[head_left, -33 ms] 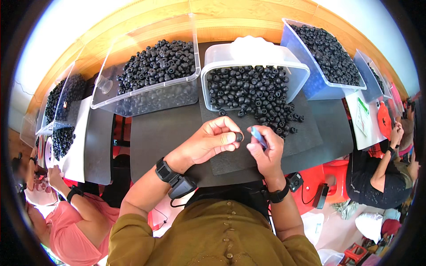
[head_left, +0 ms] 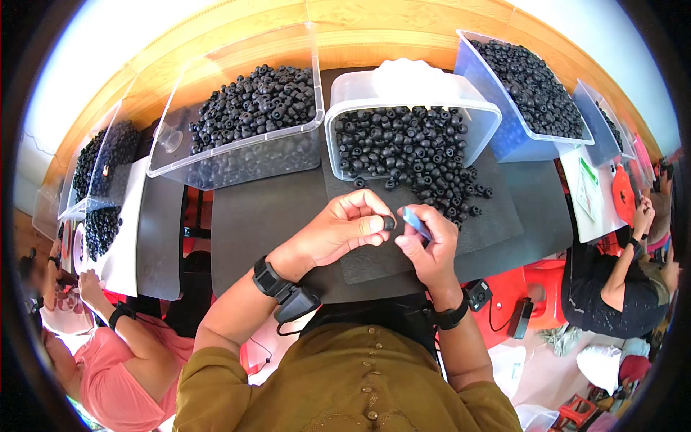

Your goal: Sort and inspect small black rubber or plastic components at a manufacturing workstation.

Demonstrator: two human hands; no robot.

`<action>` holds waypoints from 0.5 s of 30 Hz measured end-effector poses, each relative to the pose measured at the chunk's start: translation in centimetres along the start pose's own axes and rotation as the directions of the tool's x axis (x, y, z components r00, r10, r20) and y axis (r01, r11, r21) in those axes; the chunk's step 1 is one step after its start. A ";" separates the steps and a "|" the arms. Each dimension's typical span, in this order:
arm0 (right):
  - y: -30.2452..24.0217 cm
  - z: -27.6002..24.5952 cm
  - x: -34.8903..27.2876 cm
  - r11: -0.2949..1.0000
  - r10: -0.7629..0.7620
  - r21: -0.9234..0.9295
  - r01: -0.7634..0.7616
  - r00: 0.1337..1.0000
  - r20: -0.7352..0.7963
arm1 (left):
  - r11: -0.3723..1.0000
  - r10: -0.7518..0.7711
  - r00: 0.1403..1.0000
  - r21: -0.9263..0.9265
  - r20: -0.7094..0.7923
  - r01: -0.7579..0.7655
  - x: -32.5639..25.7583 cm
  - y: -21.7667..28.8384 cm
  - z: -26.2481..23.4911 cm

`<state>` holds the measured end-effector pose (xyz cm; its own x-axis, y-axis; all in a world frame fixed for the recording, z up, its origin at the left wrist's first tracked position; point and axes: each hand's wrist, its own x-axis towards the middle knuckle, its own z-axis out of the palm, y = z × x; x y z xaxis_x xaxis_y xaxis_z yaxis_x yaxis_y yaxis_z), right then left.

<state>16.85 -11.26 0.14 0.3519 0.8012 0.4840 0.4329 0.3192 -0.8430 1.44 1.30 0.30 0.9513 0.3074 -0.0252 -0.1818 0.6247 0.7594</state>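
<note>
Over the dark mat (head_left: 367,263), my left hand (head_left: 345,229) pinches one small round black rubber-like piece (head_left: 389,223) between thumb and fingertips. Just to its right, my right hand (head_left: 435,248) is closed around a slim blue tool (head_left: 417,222), its pale tip pointing toward the piece. The tool's exact kind is not clear, and part of it is hidden by the fingers. A small gap shows between tip and piece. Beyond both hands, a heap of similar black pieces (head_left: 432,169) spills out of a clear plastic bin (head_left: 486,119) tipped on its side.
A clear bin (head_left: 237,147) of black pieces stands at the far left, a bluish bin (head_left: 518,147) at the far right. Co-workers sit at either side, one in a pink top (head_left: 133,360), another in dark clothes (head_left: 612,295). A red stool (head_left: 543,291) is at right.
My right hand has shifted slightly left with the blue tool, nearer to the black piece. My left hand keeps its pinch almost unmoved.
</note>
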 end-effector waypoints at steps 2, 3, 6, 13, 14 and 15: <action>0.1 0.3 -0.1 1.000 0.011 0.024 -0.011 1.000 0.007 | 1.000 -0.001 1.000 0.014 0.007 0.001 0.0 -0.6 0.1; 0.1 0.3 -0.1 1.000 0.009 0.026 -0.009 1.000 0.004 | 0.998 0.008 1.000 0.055 0.005 -0.008 0.0 -0.8 0.2; 0.3 0.0 -0.2 0.999 0.025 0.046 -0.027 0.998 0.049 | 0.988 0.026 1.000 0.150 -0.005 -0.025 -0.3 -0.7 0.4; 0.4 -0.1 -0.6 0.993 0.079 0.091 -0.073 0.995 -0.066 | 0.848 0.154 0.988 0.517 -0.026 -0.119 -2.8 4.8 2.3; 0.5 -0.1 -0.7 0.993 0.079 0.095 -0.072 0.995 -0.066 | 0.754 0.350 0.935 0.611 -0.064 -0.240 -3.5 6.4 1.8; 0.6 -0.1 -0.9 0.985 0.124 0.133 -0.109 0.986 -0.108 | 0.636 0.549 0.835 0.667 -0.036 -0.389 -3.7 8.4 1.0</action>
<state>16.89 -11.89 -0.75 0.4903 0.7750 0.3986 0.2780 0.2944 -0.9144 -3.39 4.64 7.40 0.6860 0.6251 0.3724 -0.3195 -0.2011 0.9260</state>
